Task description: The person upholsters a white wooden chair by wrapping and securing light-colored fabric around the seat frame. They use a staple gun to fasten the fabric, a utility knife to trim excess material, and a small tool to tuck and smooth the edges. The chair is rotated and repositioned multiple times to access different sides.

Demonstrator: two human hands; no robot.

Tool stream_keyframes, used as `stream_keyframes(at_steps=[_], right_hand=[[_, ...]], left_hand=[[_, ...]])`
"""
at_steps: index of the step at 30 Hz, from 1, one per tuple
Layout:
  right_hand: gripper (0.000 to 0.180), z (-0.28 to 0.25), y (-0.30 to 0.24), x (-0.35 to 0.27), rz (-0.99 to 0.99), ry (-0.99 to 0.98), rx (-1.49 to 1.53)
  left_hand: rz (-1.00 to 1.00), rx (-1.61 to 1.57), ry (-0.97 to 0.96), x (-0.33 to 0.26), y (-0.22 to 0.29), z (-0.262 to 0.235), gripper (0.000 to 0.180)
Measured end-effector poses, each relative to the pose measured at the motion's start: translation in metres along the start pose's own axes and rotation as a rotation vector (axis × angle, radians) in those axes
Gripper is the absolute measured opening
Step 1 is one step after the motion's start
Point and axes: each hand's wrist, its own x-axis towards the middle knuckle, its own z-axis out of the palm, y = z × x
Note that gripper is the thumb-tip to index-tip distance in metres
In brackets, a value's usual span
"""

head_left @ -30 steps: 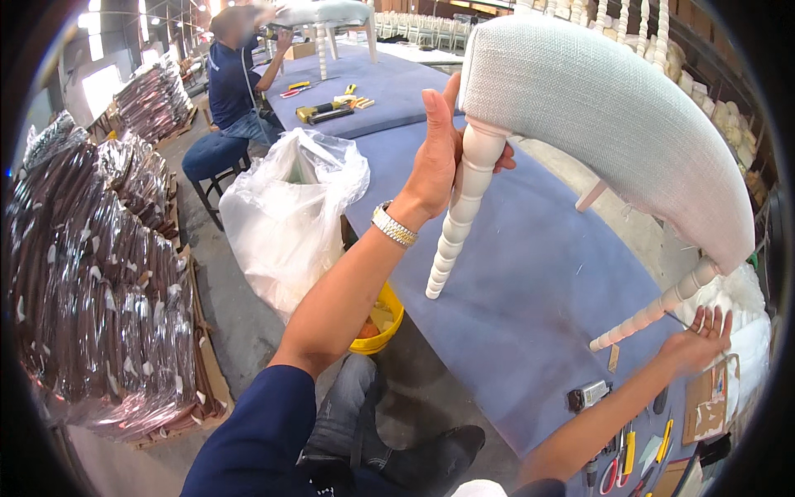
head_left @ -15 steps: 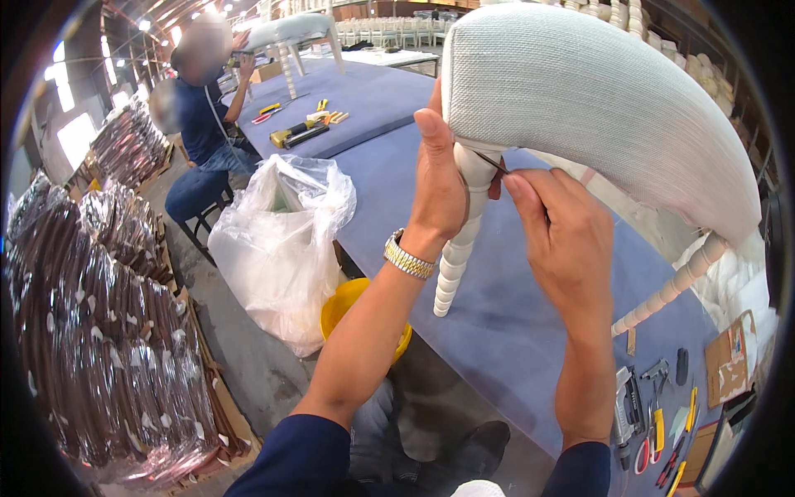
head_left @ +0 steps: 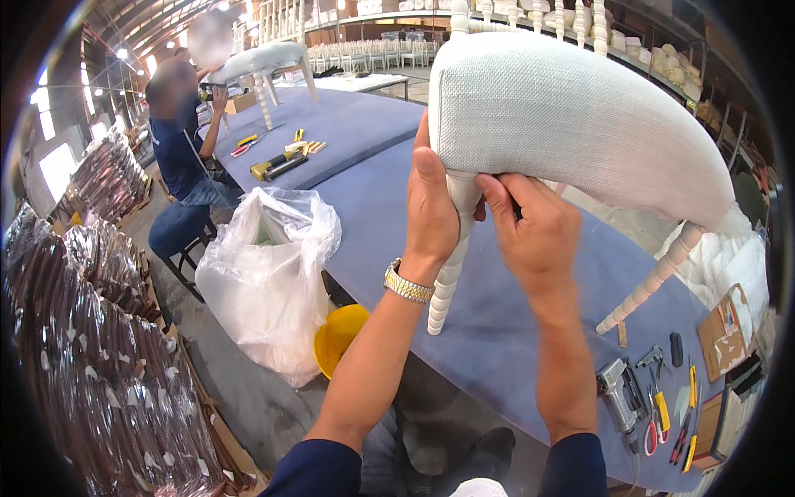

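A chair with a pale woven-fabric seat (head_left: 571, 116) and white turned legs stands before me on a blue-covered table. My left hand (head_left: 434, 217) is wrapped around the top of the near leg (head_left: 445, 290), just under the seat's corner, its thumb upright along the leg. Close beside it, my right hand (head_left: 542, 236) is closed in a pinch against the seat's lower edge. A dark bit of a thin tool (head_left: 517, 212) shows between its fingers; the tip is hidden.
On the table (head_left: 373, 199), right, lie a staple gun (head_left: 614, 398), scissors (head_left: 654, 427) and other hand tools. A clear plastic bag (head_left: 265, 290) and yellow bucket (head_left: 338, 338) stand left. A co-worker (head_left: 178, 149) sits at the far left beside another chair.
My right hand has moved up and in against the seat's lower edge, and the thin dark tool's tip has gone out of sight. My left hand keeps its grip on the leg.
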Motion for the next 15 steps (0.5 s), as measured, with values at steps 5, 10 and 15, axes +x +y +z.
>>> stream_keyframes(at_steps=[5,10,15], right_hand=[[0.020,0.0040,-0.0071,-0.0020,0.058,0.075,0.020],[0.019,0.0042,-0.0086,-0.0026,0.043,0.135,0.022],[0.021,0.0048,-0.0102,-0.0037,0.059,0.146,0.015]], left_hand=[[0.062,0.030,-0.010,-0.0021,-0.0024,-0.0039,0.096],[0.075,0.054,0.015,-0.0040,-0.0012,-0.0015,0.096],[0.095,0.135,0.038,-0.0055,-0.0026,-0.0015,0.094]])
